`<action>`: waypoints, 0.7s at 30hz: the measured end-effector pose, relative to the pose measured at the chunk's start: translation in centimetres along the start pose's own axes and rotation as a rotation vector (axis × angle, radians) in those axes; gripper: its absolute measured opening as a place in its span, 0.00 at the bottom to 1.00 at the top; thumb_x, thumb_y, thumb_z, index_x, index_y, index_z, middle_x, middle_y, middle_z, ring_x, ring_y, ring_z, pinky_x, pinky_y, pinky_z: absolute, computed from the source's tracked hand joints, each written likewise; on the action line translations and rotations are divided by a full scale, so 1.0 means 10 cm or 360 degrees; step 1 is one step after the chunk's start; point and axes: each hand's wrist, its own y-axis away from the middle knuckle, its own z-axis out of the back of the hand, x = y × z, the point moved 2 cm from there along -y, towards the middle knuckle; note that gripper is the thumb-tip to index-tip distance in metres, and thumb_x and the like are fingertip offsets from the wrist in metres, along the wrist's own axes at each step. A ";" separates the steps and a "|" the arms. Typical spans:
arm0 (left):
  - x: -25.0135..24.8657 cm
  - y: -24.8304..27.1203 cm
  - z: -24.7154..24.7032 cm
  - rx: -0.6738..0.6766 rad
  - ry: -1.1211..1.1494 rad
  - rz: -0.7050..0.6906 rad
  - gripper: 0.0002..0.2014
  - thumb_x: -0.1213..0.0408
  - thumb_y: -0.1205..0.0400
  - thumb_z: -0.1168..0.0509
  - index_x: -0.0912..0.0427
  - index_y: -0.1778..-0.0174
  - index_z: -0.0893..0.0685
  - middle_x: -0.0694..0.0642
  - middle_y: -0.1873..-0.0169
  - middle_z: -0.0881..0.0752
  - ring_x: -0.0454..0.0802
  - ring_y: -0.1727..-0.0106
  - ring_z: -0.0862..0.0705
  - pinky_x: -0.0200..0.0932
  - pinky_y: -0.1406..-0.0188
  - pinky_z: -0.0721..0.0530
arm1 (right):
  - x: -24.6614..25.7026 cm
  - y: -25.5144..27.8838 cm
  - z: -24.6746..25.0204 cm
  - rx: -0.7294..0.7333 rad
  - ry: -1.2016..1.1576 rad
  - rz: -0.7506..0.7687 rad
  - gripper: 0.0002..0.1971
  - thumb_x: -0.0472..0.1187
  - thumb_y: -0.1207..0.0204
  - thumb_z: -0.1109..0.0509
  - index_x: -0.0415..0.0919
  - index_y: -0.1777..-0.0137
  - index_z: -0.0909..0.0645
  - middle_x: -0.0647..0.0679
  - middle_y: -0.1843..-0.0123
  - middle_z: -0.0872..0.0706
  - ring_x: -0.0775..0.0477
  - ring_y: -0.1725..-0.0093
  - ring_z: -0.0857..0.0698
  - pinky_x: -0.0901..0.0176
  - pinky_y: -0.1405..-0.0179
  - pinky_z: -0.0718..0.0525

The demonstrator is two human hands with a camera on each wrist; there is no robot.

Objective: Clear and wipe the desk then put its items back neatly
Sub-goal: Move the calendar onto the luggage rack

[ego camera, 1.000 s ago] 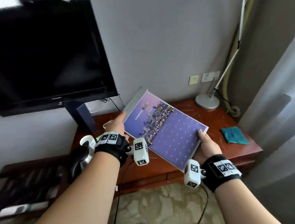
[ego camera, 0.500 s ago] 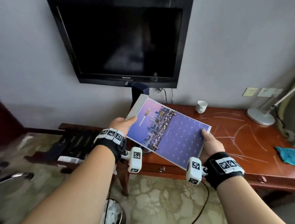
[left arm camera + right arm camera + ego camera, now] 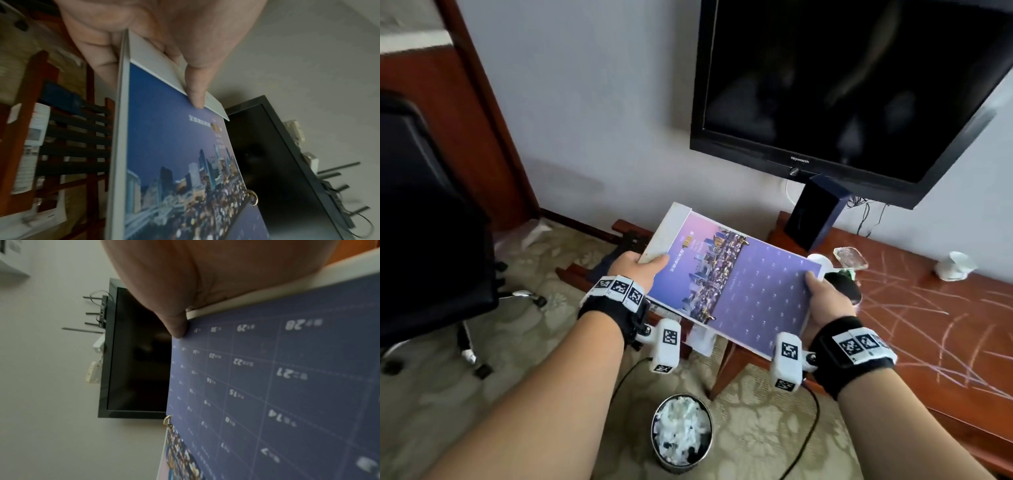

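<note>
A purple desk calendar (image 3: 732,284) with a city photo and gold rings hangs flat in the air between both hands, past the left end of the wooden desk (image 3: 928,325). My left hand (image 3: 637,270) pinches its white left end, thumb on top, as the left wrist view shows (image 3: 195,91). My right hand (image 3: 825,298) grips its right end over the date grid (image 3: 287,386), thumb (image 3: 176,327) on the page. The desk top carries streaky wipe marks.
On the desk stand a dark blue box (image 3: 815,212), a glass dish (image 3: 851,257), a white cup (image 3: 955,267) and a dark object behind my right hand. A wall TV (image 3: 859,85) hangs above. Below are a slatted rack (image 3: 619,246), a full bin (image 3: 683,431) and a black chair (image 3: 431,240).
The calendar and both hands have swung left, from over the desk to past its left end. The view has turned left too; the lamp and teal cloth have left the frame.
</note>
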 end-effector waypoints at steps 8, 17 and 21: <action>0.58 -0.60 0.21 -0.0038 -0.0049 0.0286 0.20 0.41 0.23 0.26 0.57 0.60 0.12 0.53 0.65 0.12 0.57 0.60 0.14 0.43 0.61 0.20 | -0.25 -0.47 -0.92 0.0063 0.0018 -0.0221 0.12 0.46 0.14 0.30 0.35 0.44 0.15 0.36 0.54 0.09 0.37 0.58 0.10 0.43 0.51 0.10; 0.71 -1.46 0.76 -0.0149 -0.0132 0.0406 0.19 0.43 0.20 0.28 0.58 0.56 0.12 0.54 0.64 0.14 0.52 0.64 0.18 0.41 0.67 0.25 | -0.25 -1.08 -1.99 0.0213 0.0334 -0.0272 0.11 0.53 0.13 0.34 0.46 0.49 0.20 0.46 0.52 0.15 0.41 0.48 0.16 0.40 0.33 0.14; 0.76 -1.92 0.80 -0.0073 -0.0099 0.0406 0.19 0.43 0.19 0.28 0.58 0.63 0.14 0.54 0.68 0.15 0.54 0.66 0.18 0.43 0.66 0.25 | -0.26 -1.27 -2.30 0.0084 0.0349 -0.0277 0.17 0.59 0.14 0.37 0.47 0.58 0.23 0.44 0.50 0.16 0.40 0.48 0.17 0.39 0.34 0.14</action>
